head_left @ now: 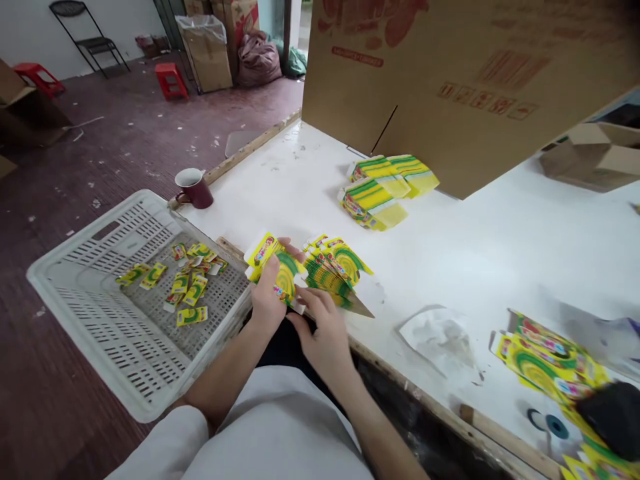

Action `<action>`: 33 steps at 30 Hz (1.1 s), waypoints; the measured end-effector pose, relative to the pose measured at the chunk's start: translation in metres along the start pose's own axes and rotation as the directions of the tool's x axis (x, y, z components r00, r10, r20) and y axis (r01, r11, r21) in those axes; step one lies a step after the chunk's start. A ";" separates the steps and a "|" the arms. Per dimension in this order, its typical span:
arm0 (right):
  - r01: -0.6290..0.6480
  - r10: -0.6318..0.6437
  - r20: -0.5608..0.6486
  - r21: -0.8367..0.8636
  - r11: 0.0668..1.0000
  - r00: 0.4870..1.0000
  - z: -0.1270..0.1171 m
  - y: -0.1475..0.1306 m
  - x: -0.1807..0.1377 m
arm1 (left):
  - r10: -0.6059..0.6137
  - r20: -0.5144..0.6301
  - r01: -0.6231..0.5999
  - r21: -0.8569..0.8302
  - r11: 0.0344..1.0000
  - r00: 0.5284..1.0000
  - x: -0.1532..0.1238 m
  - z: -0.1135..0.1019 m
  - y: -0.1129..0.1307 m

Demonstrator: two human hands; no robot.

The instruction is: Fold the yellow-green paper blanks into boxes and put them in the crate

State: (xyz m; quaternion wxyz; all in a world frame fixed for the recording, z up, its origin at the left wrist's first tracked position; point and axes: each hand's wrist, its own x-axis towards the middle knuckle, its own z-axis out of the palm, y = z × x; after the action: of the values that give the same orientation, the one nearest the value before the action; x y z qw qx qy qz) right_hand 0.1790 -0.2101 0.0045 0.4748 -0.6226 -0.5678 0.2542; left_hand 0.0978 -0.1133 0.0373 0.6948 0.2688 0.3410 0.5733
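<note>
My left hand (269,293) is closed around a yellow and green printed carton (287,272), holding it over the table's near edge. At the carton's lower end, the fingers of my right hand (320,327) touch its white flap. Just right of the carton lies a fanned stack of flat cartons (327,270) in the same print. To the left stands a white plastic basket (115,347) with several small folded cartons (193,290) on its floor. More flattened cartons (375,200) rest farther back on the table.
A maroon mug (196,190) stands at the table's left edge. The large cardboard box (425,100) blocks the back. On the right are a crumpled plastic bag (443,340), more printed cartons (550,360), a tape roll (556,427) and a black object (613,417).
</note>
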 end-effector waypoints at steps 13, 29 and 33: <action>-0.018 0.035 -0.053 0.289 0.957 0.998 0.021 -0.006 0.009 | -0.016 0.260 0.006 0.040 0.999 0.966 -0.020 -0.015 0.008; -0.028 0.053 -0.046 0.437 0.899 0.998 0.032 0.001 -0.006 | -0.031 -0.072 0.027 -0.055 0.998 0.997 -0.018 -0.017 -0.004; -0.067 0.098 -0.045 0.449 0.891 0.994 0.021 0.009 0.002 | -0.090 -0.022 0.089 -0.053 0.995 0.996 -0.022 -0.017 -0.006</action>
State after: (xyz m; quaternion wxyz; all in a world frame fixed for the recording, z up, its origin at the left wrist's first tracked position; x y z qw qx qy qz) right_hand 0.1656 -0.2007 -0.0114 0.6125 -0.5286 -0.4510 0.3769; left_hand 0.0857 -0.1366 0.0262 0.7224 0.2281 0.3460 0.5536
